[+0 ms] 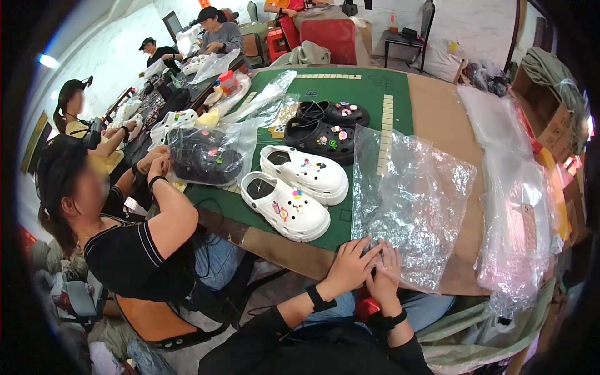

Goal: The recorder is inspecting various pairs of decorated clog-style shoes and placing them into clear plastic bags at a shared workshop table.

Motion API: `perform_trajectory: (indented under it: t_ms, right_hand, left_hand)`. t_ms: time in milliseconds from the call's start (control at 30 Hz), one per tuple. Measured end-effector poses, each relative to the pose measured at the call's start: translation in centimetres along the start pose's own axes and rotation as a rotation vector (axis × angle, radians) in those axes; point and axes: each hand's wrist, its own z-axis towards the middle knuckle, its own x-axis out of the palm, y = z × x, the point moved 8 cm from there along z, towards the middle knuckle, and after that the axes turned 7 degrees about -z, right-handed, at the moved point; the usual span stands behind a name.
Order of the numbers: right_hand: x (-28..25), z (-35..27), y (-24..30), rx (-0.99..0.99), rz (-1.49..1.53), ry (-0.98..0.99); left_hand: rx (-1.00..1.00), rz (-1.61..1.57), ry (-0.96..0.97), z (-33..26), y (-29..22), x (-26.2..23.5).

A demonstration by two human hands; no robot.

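A clear plastic bag (420, 206) lies flat and crinkled on the table in front of me. At its near left corner my left hand (351, 267) has its fingers closed on the bag's edge. My right hand (386, 275) meets it there, fingertips pinching the same edge; the thumbs are partly hidden. To the left of the bag sits a pair of white clogs (306, 174) with colourful charms, toes pointing toward the right. Behind them is a pair of black clogs (322, 135), also decorated with charms.
A co-worker's hands (159, 161) at my left hold a bag (247, 147) with black clogs inside. Stacked clear bags (515, 212) line the table's right side. A green mat (340, 228) covers part of the brown table (431, 106). Other people sit at a far table.
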Motion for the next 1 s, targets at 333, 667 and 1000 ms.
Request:
perform_trajectory:
  t_ms: [333, 667, 1000]
  right_hand:
    - [0.06, -0.04, -0.07, -0.001, 0.012, -0.011]
    - [0.34, -0.13, -0.05, 0.0, 0.028, 0.0]
    - [0.25, -0.07, -0.02, 0.0, 0.016, 0.0]
  left_hand:
    - [0.016, 0.021, -0.02, -0.2, 0.21, 0.34]
    - [0.023, 0.03, -0.018, -0.2, 0.11, 0.01]
    - [0.038, 0.039, -0.022, -0.23, 0.18, 0.23]
